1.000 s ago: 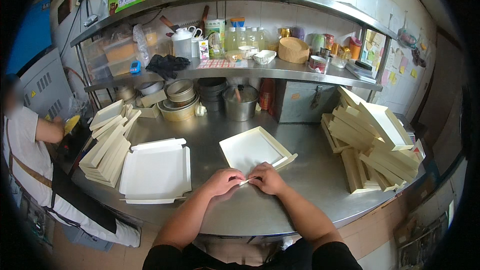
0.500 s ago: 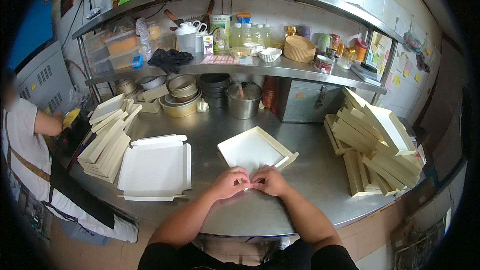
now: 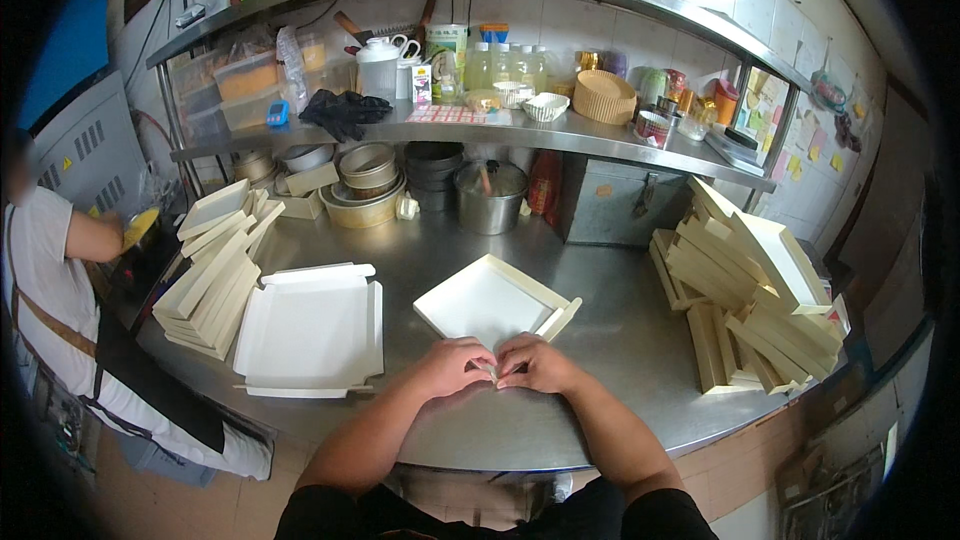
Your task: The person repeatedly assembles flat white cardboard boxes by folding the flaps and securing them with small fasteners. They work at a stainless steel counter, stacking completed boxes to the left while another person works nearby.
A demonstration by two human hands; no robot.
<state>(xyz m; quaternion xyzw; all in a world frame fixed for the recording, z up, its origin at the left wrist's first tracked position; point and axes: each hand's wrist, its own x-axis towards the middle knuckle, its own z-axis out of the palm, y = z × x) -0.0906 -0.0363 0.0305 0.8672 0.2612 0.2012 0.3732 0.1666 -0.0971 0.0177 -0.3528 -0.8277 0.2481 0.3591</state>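
On the steel table in front of me lies a shallow cardboard box tray [image 3: 485,300], white inside with cream outer walls. One corner points toward me, and a flap at its right side sticks out. My left hand [image 3: 452,368] and my right hand [image 3: 538,364] meet at that near corner, both with fingers closed in a pinch on the cardboard. The fingertips hide the exact fold between them. To the left lies a second tray blank [image 3: 312,330], white, partly folded, with its flaps loose and no hand on it.
Stacked folded cardboard boxes stand at the left [image 3: 212,290] and the right [image 3: 750,290]. Behind are cake tins [image 3: 365,205], a lidded pot [image 3: 490,212] and a grey metal case [image 3: 620,202] under a loaded shelf [image 3: 480,135]. A co-worker [image 3: 60,270] stands at far left.
The tray has turned slightly, and its far part has shifted left. Both hands stay at the near corner, with their fingers a little rearranged.
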